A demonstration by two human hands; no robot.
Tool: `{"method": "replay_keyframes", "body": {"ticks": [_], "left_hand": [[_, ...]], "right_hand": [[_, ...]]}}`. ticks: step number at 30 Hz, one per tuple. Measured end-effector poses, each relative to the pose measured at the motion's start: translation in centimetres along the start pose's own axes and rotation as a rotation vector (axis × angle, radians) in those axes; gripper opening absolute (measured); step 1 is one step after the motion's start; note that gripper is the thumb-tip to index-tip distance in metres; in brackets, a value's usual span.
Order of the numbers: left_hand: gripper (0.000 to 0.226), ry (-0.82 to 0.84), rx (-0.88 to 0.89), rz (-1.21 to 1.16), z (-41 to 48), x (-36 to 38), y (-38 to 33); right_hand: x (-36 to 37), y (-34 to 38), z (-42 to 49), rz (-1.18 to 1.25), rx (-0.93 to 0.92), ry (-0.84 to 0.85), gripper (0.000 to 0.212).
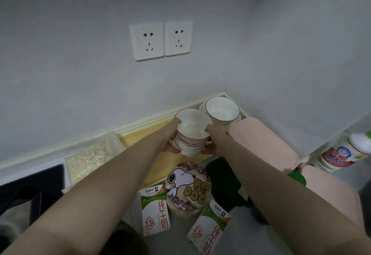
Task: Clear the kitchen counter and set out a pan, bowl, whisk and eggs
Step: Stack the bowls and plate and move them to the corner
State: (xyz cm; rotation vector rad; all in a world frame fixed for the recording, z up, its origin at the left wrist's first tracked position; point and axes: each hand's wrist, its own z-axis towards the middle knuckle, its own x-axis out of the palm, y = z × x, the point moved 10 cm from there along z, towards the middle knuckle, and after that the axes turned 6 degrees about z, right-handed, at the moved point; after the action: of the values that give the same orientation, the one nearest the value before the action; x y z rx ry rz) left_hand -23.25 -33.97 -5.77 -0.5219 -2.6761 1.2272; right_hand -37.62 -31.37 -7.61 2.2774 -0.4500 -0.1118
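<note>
A stack of white bowls with red rims (192, 128) is held between both hands near the back wall, above a wooden board (140, 138). My left hand (170, 134) grips the stack's left side and my right hand (216, 140) grips its right side. Behind it, in the corner, stands another white bowl with a dark rim (221, 110) on a plate. No pan, whisk or eggs are in view.
Below the bowls lie a round tin with a cartoon dog (187, 186) and two milk cartons (155, 210) (208, 226). A clear box of pale sprouts (90, 158) sits left, a pink cloth (259, 140) and a white bottle (345, 152) right. Two wall sockets (160, 40) hang above.
</note>
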Motion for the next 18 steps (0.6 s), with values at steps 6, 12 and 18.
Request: {"method": "replay_keyframes", "body": {"ticks": [6,12,18], "left_hand": [[0.032,-0.046,-0.035,-0.043,2.1,-0.4,0.8],[0.041,-0.097,-0.056,-0.096,3.1,-0.3,2.1],[0.05,-0.079,-0.074,-0.109,3.6,-0.6,2.6]], "right_hand": [[0.3,-0.8,3.1,-0.036,0.029,0.023,0.042],[-0.3,0.6,3.7,-0.221,-0.029,0.099,0.035],[-4.0,9.5,3.9,-0.832,-0.679,-0.282,0.03]]}}
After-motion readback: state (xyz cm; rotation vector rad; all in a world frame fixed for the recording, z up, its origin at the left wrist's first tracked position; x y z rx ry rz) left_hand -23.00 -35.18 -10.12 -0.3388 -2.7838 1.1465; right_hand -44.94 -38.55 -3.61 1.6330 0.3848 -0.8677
